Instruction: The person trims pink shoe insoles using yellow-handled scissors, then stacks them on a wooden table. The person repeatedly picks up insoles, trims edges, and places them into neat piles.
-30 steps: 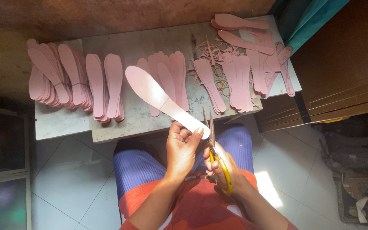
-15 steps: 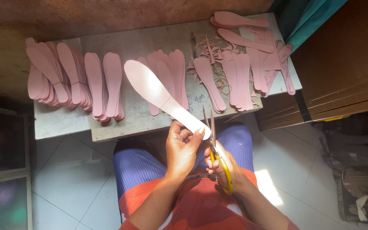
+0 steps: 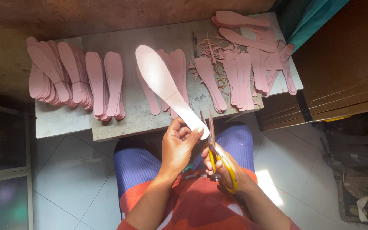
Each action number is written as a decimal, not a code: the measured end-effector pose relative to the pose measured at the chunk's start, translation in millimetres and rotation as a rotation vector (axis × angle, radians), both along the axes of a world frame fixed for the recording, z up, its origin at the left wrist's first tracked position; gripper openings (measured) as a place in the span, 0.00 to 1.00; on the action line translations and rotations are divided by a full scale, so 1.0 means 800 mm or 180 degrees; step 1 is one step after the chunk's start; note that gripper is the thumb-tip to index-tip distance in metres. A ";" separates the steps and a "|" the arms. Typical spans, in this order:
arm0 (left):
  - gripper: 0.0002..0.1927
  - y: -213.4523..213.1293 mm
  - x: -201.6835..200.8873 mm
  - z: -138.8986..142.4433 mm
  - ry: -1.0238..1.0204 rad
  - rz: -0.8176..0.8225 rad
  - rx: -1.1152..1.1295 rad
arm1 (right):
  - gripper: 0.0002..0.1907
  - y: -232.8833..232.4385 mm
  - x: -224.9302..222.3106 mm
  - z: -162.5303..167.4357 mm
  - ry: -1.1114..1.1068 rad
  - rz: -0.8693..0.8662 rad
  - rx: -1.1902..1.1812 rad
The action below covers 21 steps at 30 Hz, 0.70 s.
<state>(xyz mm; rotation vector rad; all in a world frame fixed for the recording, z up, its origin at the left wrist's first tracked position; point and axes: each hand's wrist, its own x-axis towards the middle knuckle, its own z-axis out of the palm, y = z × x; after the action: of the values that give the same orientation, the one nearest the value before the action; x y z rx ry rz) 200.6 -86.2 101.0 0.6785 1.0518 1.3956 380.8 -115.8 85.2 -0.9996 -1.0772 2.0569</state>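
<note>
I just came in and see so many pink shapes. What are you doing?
A seated person is trimming a pale insole-shaped cutout. The left hand grips its narrow end, and the right hand works yellow-handled scissors, blades open at its edge. Stacks of pink insoles and thin offcuts lie on the low grey table.

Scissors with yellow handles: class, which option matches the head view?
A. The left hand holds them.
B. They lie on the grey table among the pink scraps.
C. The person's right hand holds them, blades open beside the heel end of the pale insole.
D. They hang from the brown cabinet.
C: the right hand grips the scissors, blades parted next to the insole held by the left hand.
</note>
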 end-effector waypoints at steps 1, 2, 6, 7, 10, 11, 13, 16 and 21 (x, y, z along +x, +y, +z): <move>0.14 0.000 -0.002 0.000 0.0033 -0.0021 0.0011 | 0.44 0.001 -0.001 0.000 0.0066 -0.0016 -0.0052; 0.14 0.000 -0.002 0.000 0.0019 -0.0028 0.0044 | 0.45 0.001 -0.001 0.000 0.0129 -0.0034 -0.0109; 0.13 0.002 -0.009 -0.001 -0.0034 -0.0109 0.0130 | 0.44 0.004 0.001 0.004 -0.0418 0.0272 0.0592; 0.13 0.002 -0.011 -0.001 -0.0050 -0.0143 0.0130 | 0.44 0.006 0.003 0.005 -0.0494 0.0330 0.0565; 0.11 0.003 -0.017 -0.001 0.0079 -0.0249 0.0065 | 0.43 0.008 0.004 0.009 -0.0675 0.0407 0.0670; 0.11 0.003 -0.018 0.000 0.0101 -0.0250 0.0070 | 0.42 0.008 0.005 0.010 -0.0730 0.0413 0.0736; 0.11 0.002 -0.020 0.000 0.0145 -0.0245 0.0076 | 0.41 0.009 0.006 0.012 -0.0898 0.0504 0.1016; 0.11 0.003 -0.020 0.000 0.0072 -0.0240 0.0092 | 0.39 0.007 0.004 0.011 -0.0680 0.0387 0.0672; 0.11 0.004 -0.023 -0.009 0.0083 -0.0282 0.0094 | 0.29 0.006 0.002 0.004 -0.1075 0.0177 0.1271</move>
<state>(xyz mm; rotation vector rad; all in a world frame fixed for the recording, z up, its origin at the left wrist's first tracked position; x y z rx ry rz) 181.8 -82.7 94.2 0.7580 1.0114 1.3312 382.4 -111.3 88.2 -1.1350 -1.6277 1.6495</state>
